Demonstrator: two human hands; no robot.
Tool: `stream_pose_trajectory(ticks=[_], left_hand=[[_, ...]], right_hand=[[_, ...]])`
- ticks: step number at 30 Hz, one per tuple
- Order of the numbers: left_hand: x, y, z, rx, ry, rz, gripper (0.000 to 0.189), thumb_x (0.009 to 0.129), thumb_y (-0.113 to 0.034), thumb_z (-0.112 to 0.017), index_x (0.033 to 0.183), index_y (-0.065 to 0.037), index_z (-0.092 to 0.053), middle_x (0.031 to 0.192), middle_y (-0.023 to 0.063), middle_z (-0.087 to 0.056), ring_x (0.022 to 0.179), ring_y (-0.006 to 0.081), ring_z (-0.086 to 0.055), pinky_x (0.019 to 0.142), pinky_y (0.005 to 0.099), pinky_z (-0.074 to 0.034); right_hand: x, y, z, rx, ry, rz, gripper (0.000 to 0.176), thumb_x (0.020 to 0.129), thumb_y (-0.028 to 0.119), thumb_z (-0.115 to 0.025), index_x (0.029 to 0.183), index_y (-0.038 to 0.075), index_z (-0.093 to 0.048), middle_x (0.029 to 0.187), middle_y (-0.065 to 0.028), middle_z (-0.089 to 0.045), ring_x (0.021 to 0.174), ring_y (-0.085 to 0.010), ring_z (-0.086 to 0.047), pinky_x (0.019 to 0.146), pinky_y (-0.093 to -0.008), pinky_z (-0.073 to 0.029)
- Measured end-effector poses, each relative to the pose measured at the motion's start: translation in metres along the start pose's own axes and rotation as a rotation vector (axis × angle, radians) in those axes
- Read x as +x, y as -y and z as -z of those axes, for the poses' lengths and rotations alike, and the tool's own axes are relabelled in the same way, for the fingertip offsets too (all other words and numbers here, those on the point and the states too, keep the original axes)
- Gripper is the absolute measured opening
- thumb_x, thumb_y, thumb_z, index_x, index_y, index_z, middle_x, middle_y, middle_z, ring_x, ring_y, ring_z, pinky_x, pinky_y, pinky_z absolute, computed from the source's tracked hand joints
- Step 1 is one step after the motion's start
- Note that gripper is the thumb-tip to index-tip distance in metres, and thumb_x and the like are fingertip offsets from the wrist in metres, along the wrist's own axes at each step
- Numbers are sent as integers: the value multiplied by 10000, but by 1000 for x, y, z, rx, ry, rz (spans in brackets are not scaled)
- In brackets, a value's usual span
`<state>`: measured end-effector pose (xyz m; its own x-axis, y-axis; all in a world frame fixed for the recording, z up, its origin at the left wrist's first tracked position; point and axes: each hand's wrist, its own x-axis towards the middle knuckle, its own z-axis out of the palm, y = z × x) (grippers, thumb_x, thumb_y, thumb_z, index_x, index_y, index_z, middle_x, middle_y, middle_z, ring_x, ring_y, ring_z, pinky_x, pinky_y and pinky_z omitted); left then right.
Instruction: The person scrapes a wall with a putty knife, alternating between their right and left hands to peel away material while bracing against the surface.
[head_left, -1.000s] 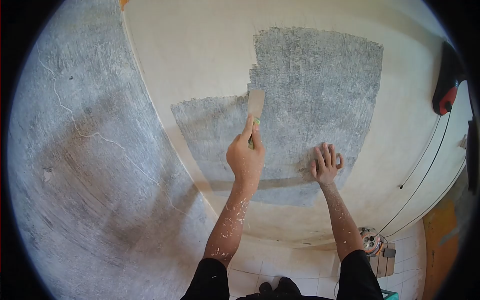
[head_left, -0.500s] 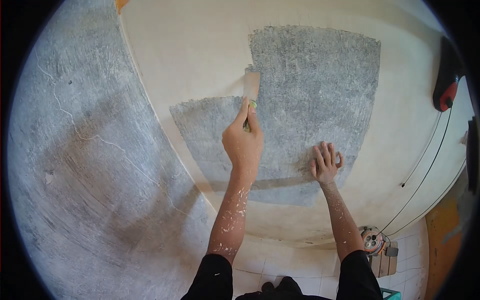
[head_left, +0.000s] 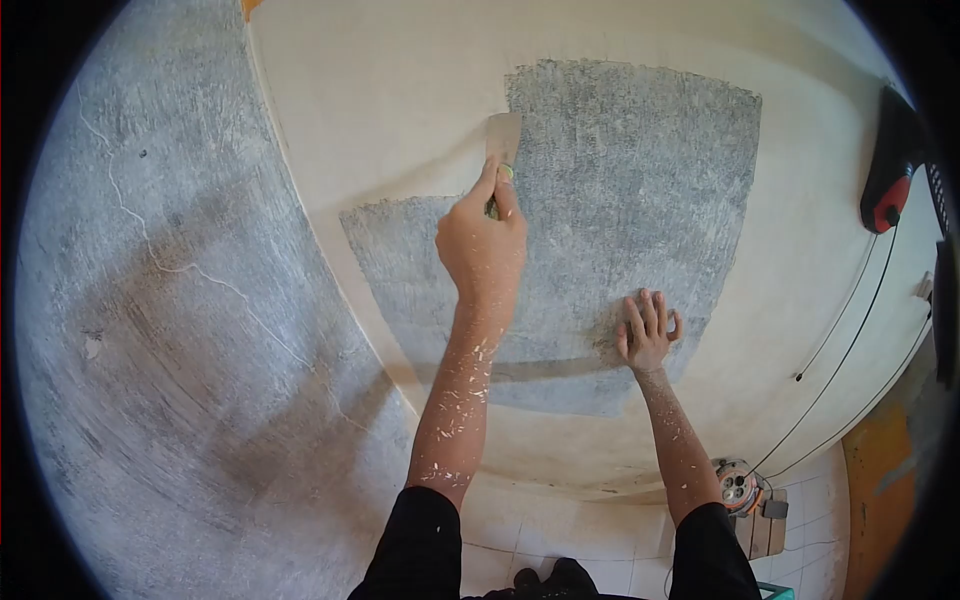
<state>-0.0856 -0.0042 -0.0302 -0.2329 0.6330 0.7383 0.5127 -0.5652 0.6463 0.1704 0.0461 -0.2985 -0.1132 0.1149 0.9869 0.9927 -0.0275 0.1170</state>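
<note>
My left hand [head_left: 483,240] is closed around the handle of a paint scraper [head_left: 503,138], its flat blade pointing up the wall. The blade lies against the wall along the left edge of the upper part of a rough grey patch [head_left: 630,180], where cream paint [head_left: 400,110] borders it. Most of the handle is hidden in my fingers. Lower and to the right, my right hand [head_left: 648,335] rests on the grey patch, fingers spread and holding nothing. Pale flakes cling to both forearms.
A grey wall [head_left: 180,330] with a thin crack meets the cream wall at a corner on the left. At right hangs a black and red object [head_left: 888,205] with cords. A cable reel [head_left: 738,487] sits by a small wooden stool [head_left: 768,530] on the tiled floor.
My left hand has moved up the wall with the scraper, its blade now higher along the patch's edge. My right hand stays on the patch. The view has shifted slightly.
</note>
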Motion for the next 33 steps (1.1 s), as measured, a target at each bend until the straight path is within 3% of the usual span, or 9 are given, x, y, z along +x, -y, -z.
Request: stream_pose_trajectory(ticks=[4,8,14,17,20,22,25,28,33], left_hand=[[-13,14,2,-19,-25,-35,296,960,-209,-587,1185,-37,-676,974,177,-722,903,241,-714,781,314,-534],[6,30,-22,-95,-211,-230,300,962,-243,-581,1167,-56,-692,883,166,-725,767,232,-706,723,327,-527],[69,-30,2,25,-148,-170,318,970,-309,-553,1154,-100,-705,823,164,-716,703,230,-686,669,357,-505],[26,-4,3,57,-67,-70,308,971,-275,-562,1160,-73,-697,843,167,-717,727,230,-689,688,355,-511],[-20,38,-10,2,-110,-190,299,967,-220,-575,1177,-33,-678,935,179,-718,837,236,-704,749,343,-521],[-28,32,-11,-39,-61,-132,297,965,-197,-578,1186,-19,-668,999,186,-714,918,247,-708,787,339,-524],[19,-8,-6,-65,-66,-128,304,964,-203,-577,1198,-31,-665,1053,203,-700,991,262,-695,812,334,-523],[37,-28,9,20,-60,-95,307,960,-201,-581,1202,-30,-661,1034,210,-700,982,278,-696,805,333,-523],[-19,20,3,24,1,-91,325,964,-232,-573,1202,-28,-659,982,198,-712,925,291,-705,795,337,-526]], right_hand=[[-5,4,2,20,14,-9,445,908,361,-494,1316,220,-600,1429,-30,-516,1361,-228,-429,1166,-471,-81],[-3,3,2,0,15,-8,442,917,369,-488,1318,218,-598,1429,-28,-518,1364,-226,-425,1166,-470,-81],[-4,-1,-1,11,-28,30,440,963,371,-420,1330,192,-583,1430,-54,-516,1366,-244,-423,1158,-471,-97],[-4,0,3,23,-2,22,440,963,372,-425,1333,192,-580,1428,-49,-518,1367,-240,-423,1158,-469,-100],[-5,2,3,11,11,-4,453,909,372,-480,1319,221,-600,1427,-26,-521,1357,-220,-435,1170,-466,-83],[-2,4,3,9,-1,-15,453,906,374,-483,1316,221,-602,1425,-27,-523,1355,-218,-438,1170,-466,-85],[-4,3,4,11,9,-15,454,902,378,-489,1312,221,-603,1425,-26,-523,1356,-216,-437,1170,-466,-86],[-5,3,3,21,4,-11,456,900,380,-492,1313,220,-602,1426,-25,-522,1358,-217,-434,1170,-467,-84],[-4,4,3,4,11,-9,455,904,384,-489,1314,219,-599,1428,-27,-520,1361,-219,-430,1170,-466,-87]])
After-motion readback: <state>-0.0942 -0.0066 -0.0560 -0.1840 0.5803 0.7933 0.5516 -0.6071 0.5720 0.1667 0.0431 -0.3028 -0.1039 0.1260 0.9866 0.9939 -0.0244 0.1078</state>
